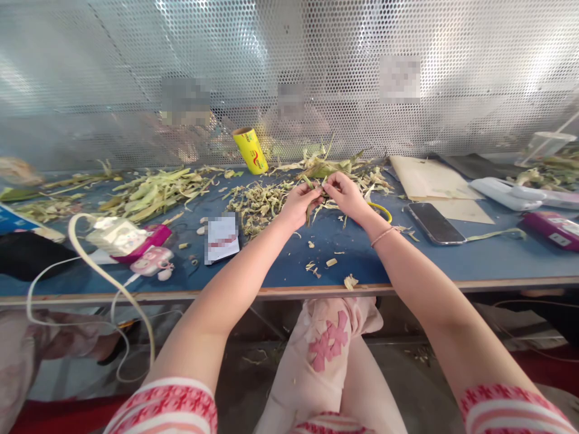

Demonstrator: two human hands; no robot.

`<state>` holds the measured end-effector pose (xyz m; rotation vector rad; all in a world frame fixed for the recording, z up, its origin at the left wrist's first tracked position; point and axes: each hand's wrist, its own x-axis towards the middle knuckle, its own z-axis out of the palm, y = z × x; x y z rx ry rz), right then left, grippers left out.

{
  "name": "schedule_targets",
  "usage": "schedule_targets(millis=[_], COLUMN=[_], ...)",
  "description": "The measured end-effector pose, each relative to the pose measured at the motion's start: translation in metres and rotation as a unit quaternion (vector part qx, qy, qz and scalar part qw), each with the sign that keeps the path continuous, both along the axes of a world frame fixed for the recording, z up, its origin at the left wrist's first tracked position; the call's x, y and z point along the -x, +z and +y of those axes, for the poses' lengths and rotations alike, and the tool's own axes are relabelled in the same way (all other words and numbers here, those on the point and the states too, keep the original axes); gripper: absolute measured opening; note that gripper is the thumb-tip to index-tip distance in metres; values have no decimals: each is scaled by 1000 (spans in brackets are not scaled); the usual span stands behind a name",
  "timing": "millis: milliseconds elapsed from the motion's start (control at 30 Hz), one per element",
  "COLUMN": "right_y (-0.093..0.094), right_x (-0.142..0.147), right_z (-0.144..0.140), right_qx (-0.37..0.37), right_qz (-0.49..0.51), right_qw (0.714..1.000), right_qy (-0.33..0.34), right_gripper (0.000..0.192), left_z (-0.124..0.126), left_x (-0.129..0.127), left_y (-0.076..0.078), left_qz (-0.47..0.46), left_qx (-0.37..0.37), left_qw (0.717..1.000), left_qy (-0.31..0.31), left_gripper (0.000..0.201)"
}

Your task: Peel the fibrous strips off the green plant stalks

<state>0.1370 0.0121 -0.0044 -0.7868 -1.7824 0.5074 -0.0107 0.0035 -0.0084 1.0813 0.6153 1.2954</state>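
My left hand [299,208] and my right hand [347,194] meet over the middle of the blue table [271,265]. Pinched fingers on both sides grip one greenish plant strip [308,216], whose lower end hangs below my left fingers. Just behind them lies a heap of pale green leaves and strips [337,167]. Left of my left hand spreads a pile of small curled plant bits [257,205]. A yellow ring-like band [380,211] shows by my right wrist. Exactly how the fingertips press on the strip is partly hidden.
A yellow tube [250,150] stands tilted before the perforated metal panel [344,54]. More long strips [156,193] lie left, near a power bank with cables [131,238]. A phone [435,223], cardboard [434,178] and a purple box [552,229] lie right.
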Motion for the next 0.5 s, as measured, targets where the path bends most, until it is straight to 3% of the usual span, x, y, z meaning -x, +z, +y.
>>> schedule_targets(millis=[300,500], right_y=[-5,-6], right_x=[3,4], right_z=[4,5], right_qx=[135,137], right_qz=[124,128], right_qw=[975,976], right_qy=[126,109], right_gripper=[46,50], left_z=[-2,-3], left_x=[0,-2], left_y=[1,0], left_qz=[1,12], left_qx=[-17,-23], left_qw=[1000,999], left_qy=[23,40], left_gripper=[24,25])
